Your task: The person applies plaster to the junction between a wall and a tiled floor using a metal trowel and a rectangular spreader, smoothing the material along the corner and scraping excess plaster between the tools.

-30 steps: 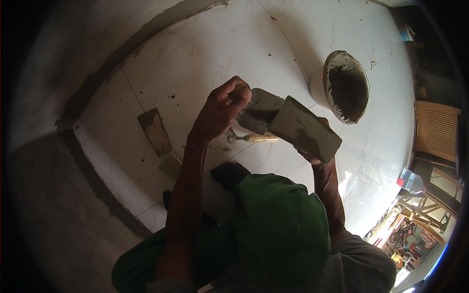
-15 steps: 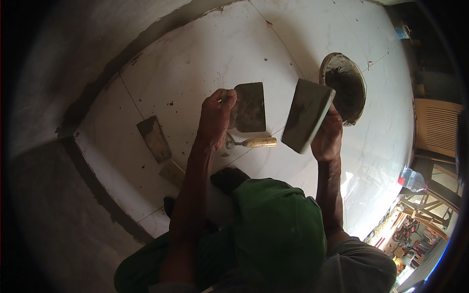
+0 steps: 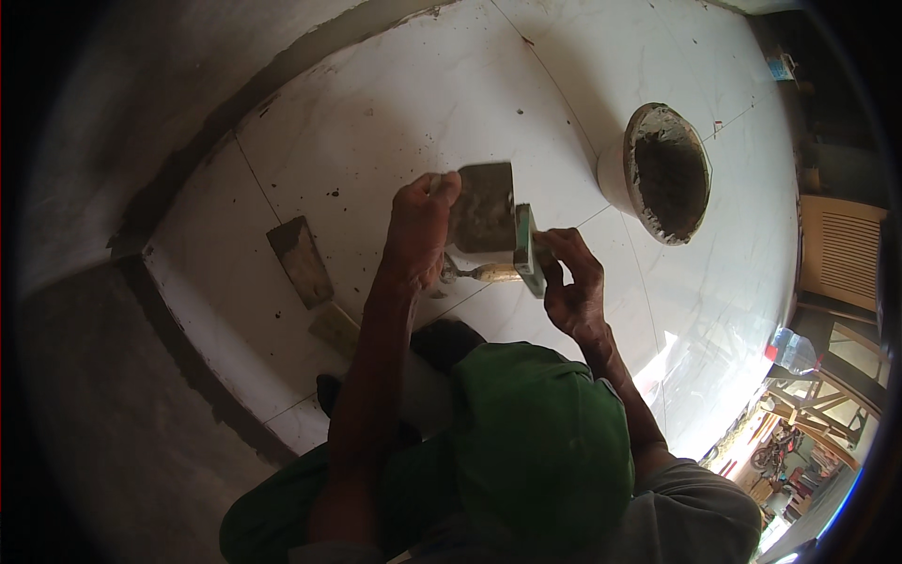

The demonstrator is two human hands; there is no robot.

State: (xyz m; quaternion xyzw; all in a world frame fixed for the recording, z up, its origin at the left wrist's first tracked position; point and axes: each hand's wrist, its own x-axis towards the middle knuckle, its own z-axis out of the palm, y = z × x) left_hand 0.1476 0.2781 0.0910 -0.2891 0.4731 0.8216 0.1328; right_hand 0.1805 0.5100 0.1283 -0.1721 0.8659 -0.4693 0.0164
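My left hand is closed on the left edge of a flat, mortar-smeared scraper, held over the floor. My right hand pinches a rectangular float, now turned nearly edge-on. The float's upper end meets or overlaps the scraper's right edge; whether they touch I cannot tell. Below the scraper lies a small trowel with a wooden handle, partly hidden by my left hand and the float.
A bucket of wet grey mortar stands at the right on white floor tiles. Another flat-bladed tool lies to the left, beside mortar crumbs. Rough walls edge the left. A clear plastic bottle is at far right.
My right hand has swung left from near the bucket, bringing the float against or across the scraper's right edge and turning it edge-on. The left hand and scraper have barely shifted.
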